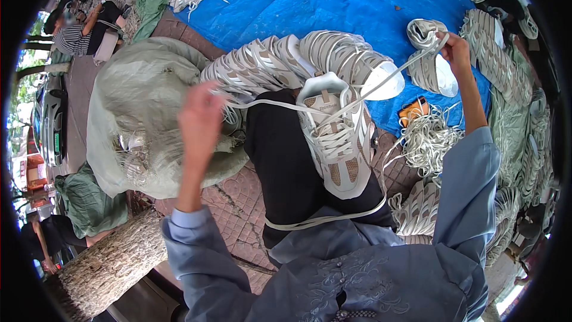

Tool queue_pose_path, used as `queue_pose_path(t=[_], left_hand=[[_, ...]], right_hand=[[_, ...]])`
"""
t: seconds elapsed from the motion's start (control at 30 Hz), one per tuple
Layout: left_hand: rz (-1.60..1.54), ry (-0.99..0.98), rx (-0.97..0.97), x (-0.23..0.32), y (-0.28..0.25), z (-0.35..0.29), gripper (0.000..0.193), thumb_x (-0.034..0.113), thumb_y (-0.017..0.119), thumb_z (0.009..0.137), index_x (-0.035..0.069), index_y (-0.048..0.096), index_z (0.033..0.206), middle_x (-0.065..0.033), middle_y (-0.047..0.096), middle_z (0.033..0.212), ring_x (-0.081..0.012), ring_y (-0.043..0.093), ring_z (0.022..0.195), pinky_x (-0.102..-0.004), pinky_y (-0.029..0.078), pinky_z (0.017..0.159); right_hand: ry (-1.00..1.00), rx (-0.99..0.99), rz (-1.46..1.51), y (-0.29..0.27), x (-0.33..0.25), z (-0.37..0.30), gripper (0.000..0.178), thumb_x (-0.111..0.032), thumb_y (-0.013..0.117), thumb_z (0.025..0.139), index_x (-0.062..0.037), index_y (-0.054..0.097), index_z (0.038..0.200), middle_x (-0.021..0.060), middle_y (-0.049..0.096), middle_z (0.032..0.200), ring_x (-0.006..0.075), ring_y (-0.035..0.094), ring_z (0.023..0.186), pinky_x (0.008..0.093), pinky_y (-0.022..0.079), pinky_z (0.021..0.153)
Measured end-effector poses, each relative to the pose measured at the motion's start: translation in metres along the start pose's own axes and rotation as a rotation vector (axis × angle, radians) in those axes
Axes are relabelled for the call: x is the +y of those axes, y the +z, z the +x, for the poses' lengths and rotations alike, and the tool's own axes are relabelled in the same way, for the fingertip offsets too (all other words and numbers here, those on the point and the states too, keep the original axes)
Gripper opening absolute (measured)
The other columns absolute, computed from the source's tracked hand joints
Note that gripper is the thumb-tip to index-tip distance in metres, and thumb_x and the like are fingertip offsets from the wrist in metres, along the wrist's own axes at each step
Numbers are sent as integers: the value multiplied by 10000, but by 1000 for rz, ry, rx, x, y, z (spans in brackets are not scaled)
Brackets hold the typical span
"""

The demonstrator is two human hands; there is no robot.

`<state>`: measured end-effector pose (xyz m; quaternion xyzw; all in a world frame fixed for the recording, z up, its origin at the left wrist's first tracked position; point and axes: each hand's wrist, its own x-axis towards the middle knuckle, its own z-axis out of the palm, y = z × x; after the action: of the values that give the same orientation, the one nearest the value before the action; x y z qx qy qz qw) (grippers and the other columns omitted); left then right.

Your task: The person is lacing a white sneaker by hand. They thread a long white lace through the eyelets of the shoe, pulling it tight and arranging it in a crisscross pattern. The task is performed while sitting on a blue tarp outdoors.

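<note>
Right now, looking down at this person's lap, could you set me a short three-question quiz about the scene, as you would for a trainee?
1. True or false: the shoe lies on the person's lap.
2. What do both hands pull? A) white lace B) red rope C) wire
3. What colour is the tarp behind the row of shoes?

Key: 1 true; the shoe rests on the dark-trousered leg. 2 A; the right hand and left hand each hold a lace end. 3 blue.
</note>
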<state>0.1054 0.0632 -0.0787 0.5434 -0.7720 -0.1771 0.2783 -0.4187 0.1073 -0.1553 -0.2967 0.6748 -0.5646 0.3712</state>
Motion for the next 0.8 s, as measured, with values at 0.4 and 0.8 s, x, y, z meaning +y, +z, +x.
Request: queue_pose_path(t=[0.4,0.8], left_hand=[[-106,248,-212,54,84,-46,108,-20,597,667,46,573,749,-80,566,805,-276,539,784,-349,446,668],[247,631,-499,58,92,-11,86,42,524,742,12,478,809,-97,537,813,-256,586,676,-346,475,536]], right_hand=[[-88,98,-2,-11,-20,-2,219,-224,615,745,-66,572,600,-26,436,484,45,347,399,216,217,371],[-873,253,-1344,-29,-61,26,259,-289,553,757,-56,559,644,124,553,628,296,529,531,388,411,491]])
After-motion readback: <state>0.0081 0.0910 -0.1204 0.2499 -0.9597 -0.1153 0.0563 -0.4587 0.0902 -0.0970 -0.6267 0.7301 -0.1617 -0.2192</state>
